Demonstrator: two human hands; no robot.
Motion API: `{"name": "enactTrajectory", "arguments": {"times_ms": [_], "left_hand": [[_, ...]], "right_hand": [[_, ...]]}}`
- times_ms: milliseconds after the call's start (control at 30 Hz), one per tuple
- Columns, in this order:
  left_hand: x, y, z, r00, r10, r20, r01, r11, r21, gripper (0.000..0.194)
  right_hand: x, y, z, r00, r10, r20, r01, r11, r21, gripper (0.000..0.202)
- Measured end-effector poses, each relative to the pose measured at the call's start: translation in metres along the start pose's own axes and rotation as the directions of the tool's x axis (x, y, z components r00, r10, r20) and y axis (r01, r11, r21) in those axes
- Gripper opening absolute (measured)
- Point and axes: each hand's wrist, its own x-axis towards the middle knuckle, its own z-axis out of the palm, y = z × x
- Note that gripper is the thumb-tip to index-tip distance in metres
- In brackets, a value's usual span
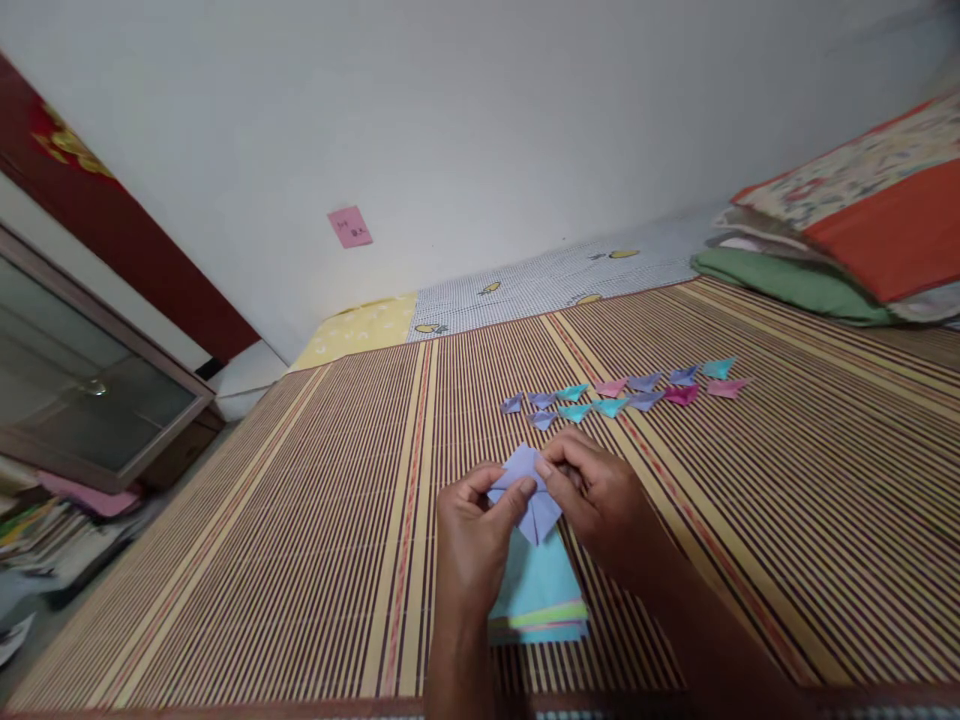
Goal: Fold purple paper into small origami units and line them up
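A folded lavender sheet of origami paper (538,522) is held up between both hands, its creases showing and one corner pointing down. My left hand (474,525) pinches its left side, thumb on top. On the upper right edge, my right hand (596,490) grips the same paper between thumb and fingers; its other fingertips are partly hidden. Just below lies a stack of coloured paper squares (536,580), light blue on top with yellow-green and pink edges showing. Beyond the hands, two rows of small folded paper pieces (609,407) in blue, purple, turquoise and pink rest on the mat.
A striped bamboo mat (337,540) covers the bed surface. Folded bedding (885,230) is piled at the far right. Against the wall runs a patterned sheet (525,290). At left stand a glass-door cabinet (90,370) and a pile of papers (52,535).
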Motion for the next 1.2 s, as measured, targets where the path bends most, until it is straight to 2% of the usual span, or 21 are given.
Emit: {"name": "enactTrajectory", "arguments": {"times_ms": [133, 333, 533, 667, 833, 1067, 1133, 1200], "left_hand": [[-0.001, -0.001, 0.002, 0.998, -0.012, -0.054, 0.011, 1.0, -0.005, 0.018], [-0.003, 0.001, 0.004, 0.993, 0.005, -0.119, -0.005, 1.0, 0.003, 0.02], [-0.004, 0.005, 0.005, 0.992, -0.008, -0.128, 0.005, 1.0, -0.028, 0.025], [-0.005, 0.008, 0.004, 0.995, -0.061, -0.082, 0.054, 0.995, -0.082, 0.028], [-0.004, 0.007, 0.003, 0.993, -0.001, -0.118, -0.011, 0.994, -0.106, 0.026], [-0.007, 0.005, 0.007, 0.987, 0.036, -0.158, -0.061, 0.986, -0.155, 0.024], [-0.007, 0.006, 0.008, 0.985, 0.022, -0.169, -0.053, 0.982, -0.181, 0.024], [-0.006, 0.007, 0.008, 0.988, -0.024, -0.155, -0.012, 0.974, -0.226, 0.032]], "right_hand": [[0.001, 0.001, -0.001, 0.999, 0.028, -0.041, -0.027, 0.999, 0.034, 0.019], [0.0, -0.007, -0.002, 0.998, 0.057, -0.036, -0.053, 0.993, 0.104, 0.02], [-0.001, -0.011, 0.0, 0.994, 0.073, -0.086, -0.065, 0.994, 0.09, 0.018], [0.0, -0.011, -0.001, 0.989, 0.057, -0.137, -0.044, 0.995, 0.092, 0.018], [0.001, -0.011, -0.003, 0.981, 0.027, -0.193, -0.003, 0.992, 0.124, 0.018], [-0.002, -0.011, -0.002, 0.969, 0.124, -0.212, -0.08, 0.975, 0.206, 0.015], [-0.002, -0.012, -0.002, 0.966, 0.119, -0.229, -0.073, 0.977, 0.198, 0.015], [-0.001, -0.014, -0.002, 0.965, 0.106, -0.24, -0.06, 0.979, 0.193, 0.016]]}}
